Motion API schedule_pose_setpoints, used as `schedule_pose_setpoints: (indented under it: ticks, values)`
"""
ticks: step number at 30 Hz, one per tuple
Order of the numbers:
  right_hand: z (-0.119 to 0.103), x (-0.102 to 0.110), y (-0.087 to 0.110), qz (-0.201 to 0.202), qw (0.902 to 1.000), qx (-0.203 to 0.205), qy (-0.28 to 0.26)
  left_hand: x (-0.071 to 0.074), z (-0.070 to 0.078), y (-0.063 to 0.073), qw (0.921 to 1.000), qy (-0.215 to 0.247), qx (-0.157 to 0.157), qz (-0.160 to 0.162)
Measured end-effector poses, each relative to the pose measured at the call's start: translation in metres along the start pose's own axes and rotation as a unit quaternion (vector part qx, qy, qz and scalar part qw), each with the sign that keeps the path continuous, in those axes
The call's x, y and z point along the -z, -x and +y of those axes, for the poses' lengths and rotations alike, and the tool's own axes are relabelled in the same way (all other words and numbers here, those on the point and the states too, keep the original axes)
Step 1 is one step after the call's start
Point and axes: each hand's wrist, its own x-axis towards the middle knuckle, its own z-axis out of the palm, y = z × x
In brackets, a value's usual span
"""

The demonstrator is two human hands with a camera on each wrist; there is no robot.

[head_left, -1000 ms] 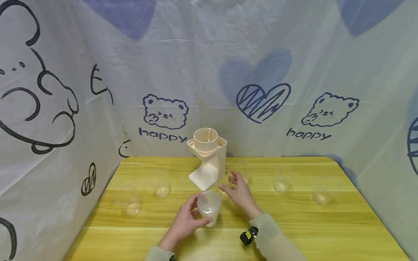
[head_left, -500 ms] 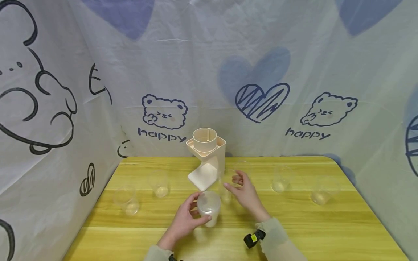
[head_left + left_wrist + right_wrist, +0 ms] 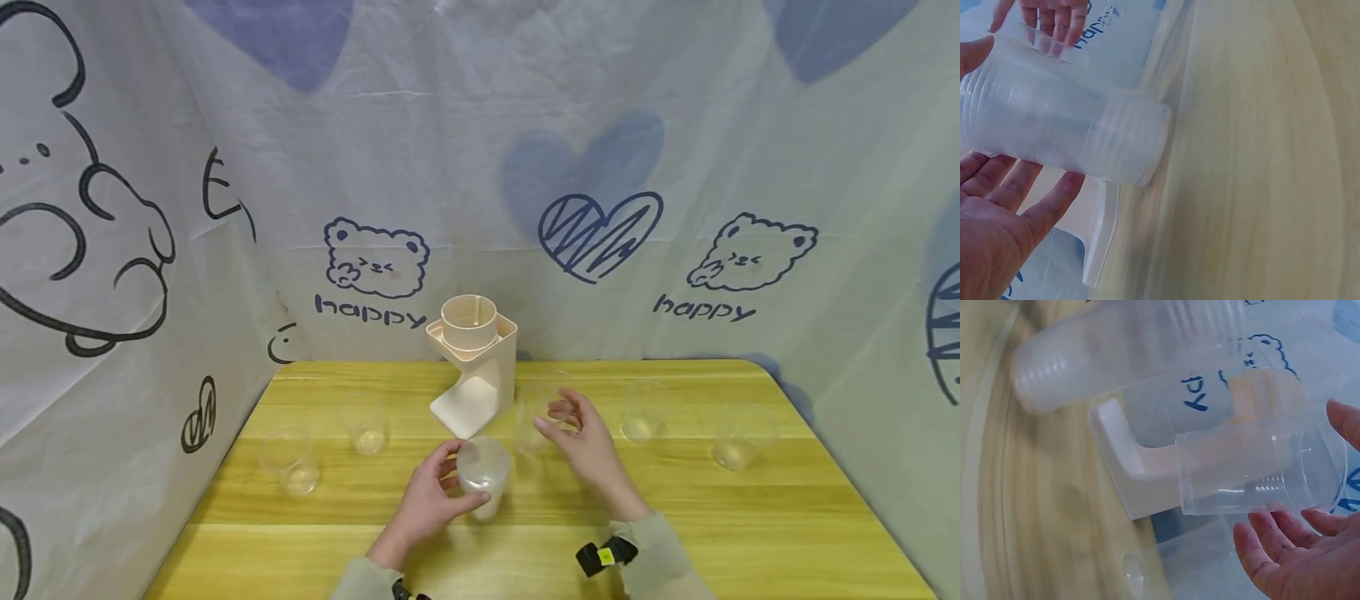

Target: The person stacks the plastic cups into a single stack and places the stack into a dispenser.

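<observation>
My left hand (image 3: 431, 500) holds a nested stack of clear plastic cups (image 3: 484, 471), thumb on the near side and fingers on the far side. In the left wrist view the stack (image 3: 1066, 112) shows its closely layered rims, its base close over the table. To its right, my right hand (image 3: 585, 442) holds a single clear plastic cup (image 3: 531, 421) between thumb and fingers. Through the wall of that cup (image 3: 1241, 478) the right wrist view shows a beige stand. The single cup is apart from the stack.
Behind the hands stands the beige stand (image 3: 504, 367) with a round cylinder (image 3: 469, 327) on top. Clear cups stand on the wooden table (image 3: 600, 533): two on the left (image 3: 300, 475), two on the right (image 3: 641, 421). Another shows faintly behind my right hand. A printed curtain (image 3: 480, 150) hangs behind.
My right hand has moved to the right with the single cup, away from the stack and the stand's foot. My left hand and the stack have barely moved.
</observation>
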Motion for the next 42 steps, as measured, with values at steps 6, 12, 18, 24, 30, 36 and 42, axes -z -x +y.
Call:
schedule_pose_setpoints:
  ticks: [6,12,18,24,30,36,42]
  values:
    - [-0.007,0.009,0.005,0.0,0.9999,0.0,-0.011,-0.003,-0.005,-0.004,1.0,0.009,-0.002,0.003]
    - [-0.02,0.018,0.009,-0.002,0.9995,0.014,-0.028,-0.007,-0.008,-0.009,0.9997,0.026,-0.001,0.003]
    - [-0.033,0.022,0.01,-0.002,0.9991,0.028,-0.03,-0.011,-0.01,-0.015,0.9995,0.033,-0.002,0.003]
    - [-0.045,0.024,0.011,-0.002,0.9983,0.05,-0.03,-0.012,-0.009,-0.015,0.9991,0.043,0.002,0.0]
    - [-0.053,0.023,0.012,-0.01,0.9966,0.072,-0.039,-0.012,-0.007,-0.014,0.9988,0.05,0.001,-0.005]
    - [-0.06,0.019,0.012,-0.025,0.9942,0.088,-0.058,-0.011,-0.007,-0.013,0.9987,0.05,0.004,-0.009]
    - [-0.066,0.015,0.011,-0.044,0.9932,0.095,-0.052,-0.012,-0.008,-0.013,0.9986,0.051,0.005,-0.007]
